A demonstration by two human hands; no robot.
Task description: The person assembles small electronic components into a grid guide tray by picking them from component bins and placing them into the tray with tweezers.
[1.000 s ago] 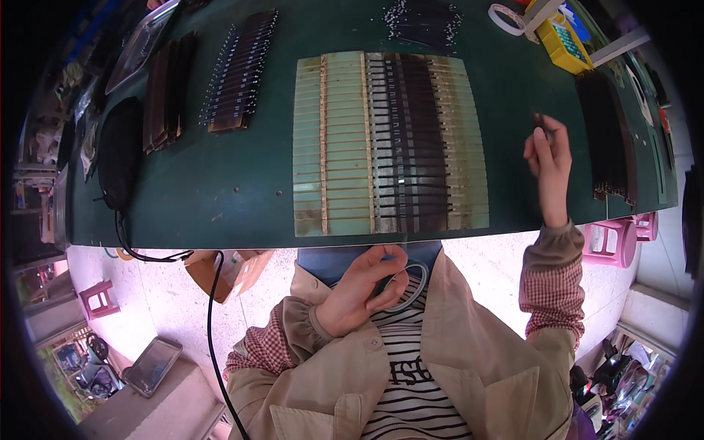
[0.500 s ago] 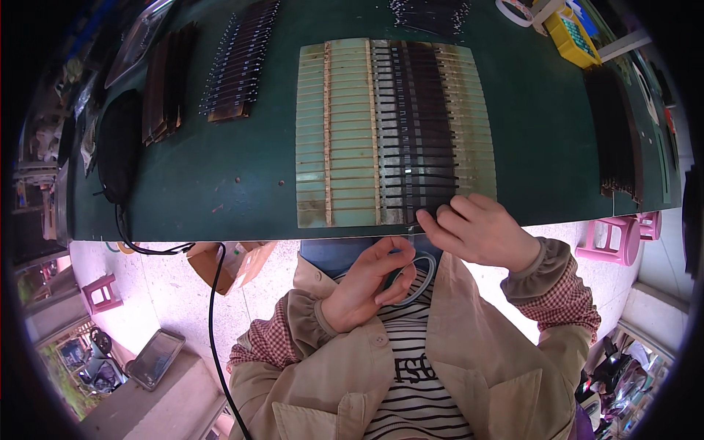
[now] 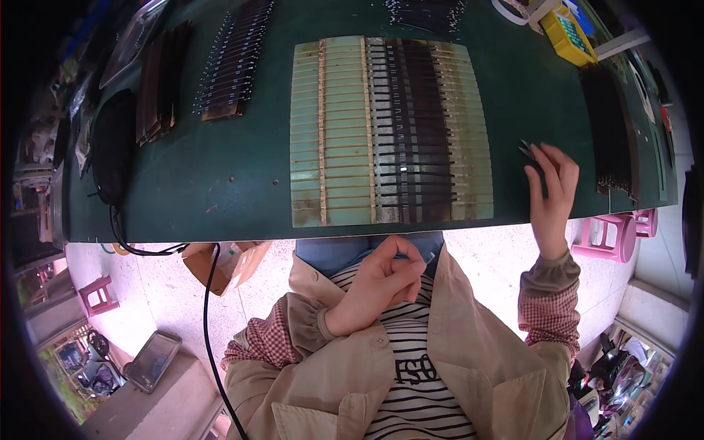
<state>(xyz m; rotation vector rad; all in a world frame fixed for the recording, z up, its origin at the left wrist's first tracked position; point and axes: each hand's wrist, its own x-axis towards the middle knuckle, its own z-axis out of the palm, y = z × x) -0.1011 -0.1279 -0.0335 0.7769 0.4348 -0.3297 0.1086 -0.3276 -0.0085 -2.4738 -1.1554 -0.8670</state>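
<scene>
My left hand (image 3: 381,282) is in front of my body, below the table's front edge, its fingers closed in a pinch. A short pale blue-green end of a thin strip (image 3: 430,258) sticks out between thumb and forefinger; the rest is hidden. Over the table, right of the slotted board, is my right hand (image 3: 554,187), fingers curved. A small dark tool with thin pointed tips (image 3: 525,149) shows at its fingertips, most of it covered, its kind unclear. Dark slim parts with thin leads (image 3: 422,132) lie in rows across the pale green slotted board (image 3: 345,147).
Bundles of dark leaded strips lie at the far left (image 3: 231,66) and right (image 3: 609,132). A yellow bin (image 3: 568,37) stands at the back right. A black pouch (image 3: 114,147) with a cable is at left. Pink stools (image 3: 605,238) and a cardboard box (image 3: 227,264) are below.
My right hand has left the board's near edge and moved right and farther over the table. The pale loop by my left hand no longer shows, only its short end.
</scene>
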